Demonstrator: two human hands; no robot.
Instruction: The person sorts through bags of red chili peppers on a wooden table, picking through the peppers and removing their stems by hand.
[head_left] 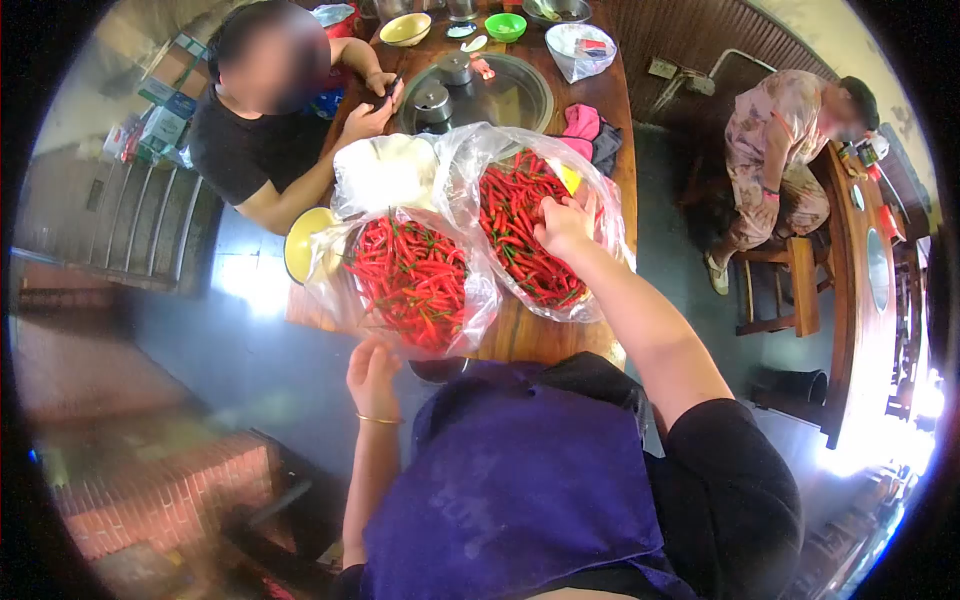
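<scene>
As my head view showed, right hand (pixel 567 224): sat among red chillies (pixel 512 235) in the right bag (pixel 459 168), fingers bent, any pinch hidden.
Left hand (pixel 373 370): hung near the left bag (pixel 484 300), fingers bunched, any pinch unclear.
Apron (pixel 520 490): bore faint lettering, unreadable.

Purple apron (pixel 530 480) across the front, pale blurred marking (pixel 468 500) on it, wording unreadable. Black short sleeve (pixel 735 490) on the right; dark sleeve edge (pixel 348 582) on the left, low in view. Right hand (pixel 567 224) bare. Left hand (pixel 373 374) bare, thin gold-coloured bangle (pixel 379 420) round the wrist (pixel 379 405).
</scene>
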